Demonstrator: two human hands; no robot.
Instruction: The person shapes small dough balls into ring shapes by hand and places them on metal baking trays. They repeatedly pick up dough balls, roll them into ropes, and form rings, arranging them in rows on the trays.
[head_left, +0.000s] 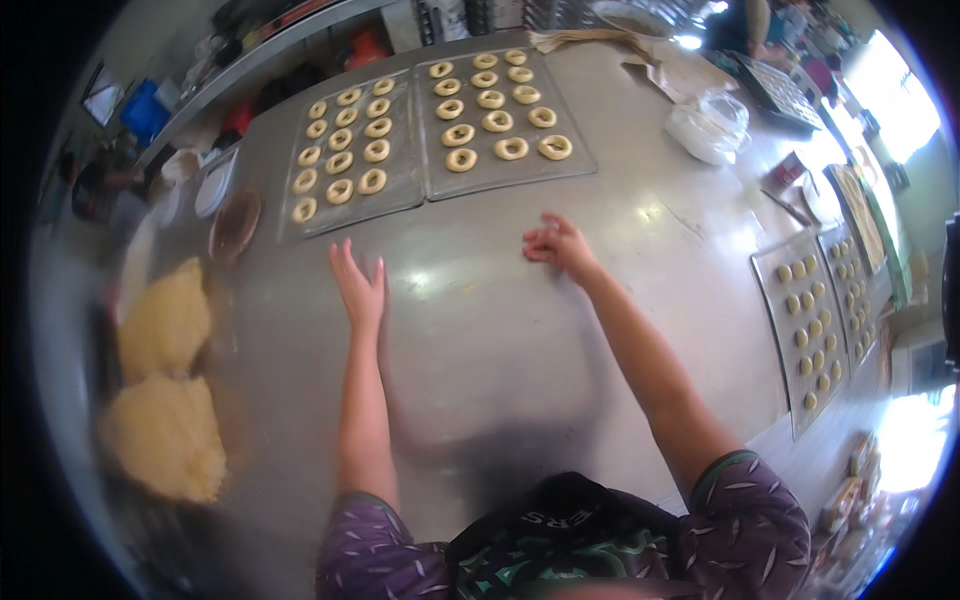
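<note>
My left hand is raised over the metal worktable, fingers apart and nothing in it. It is nearest to the front edge of a baking tray with rows of dough rings. My right hand hangs over the table with its fingers partly bent and spread, holding nothing. Beyond it lies a second baking tray, its side against the first one, bearing more dough rings such as this one. Neither hand touches a tray.
Two yellow dough-like masses and a brown bowl are at left. Trays of small dough rounds stand at right, below a knife-like tool. A clear plastic bag and brown paper lie at back right. People are in the background.
</note>
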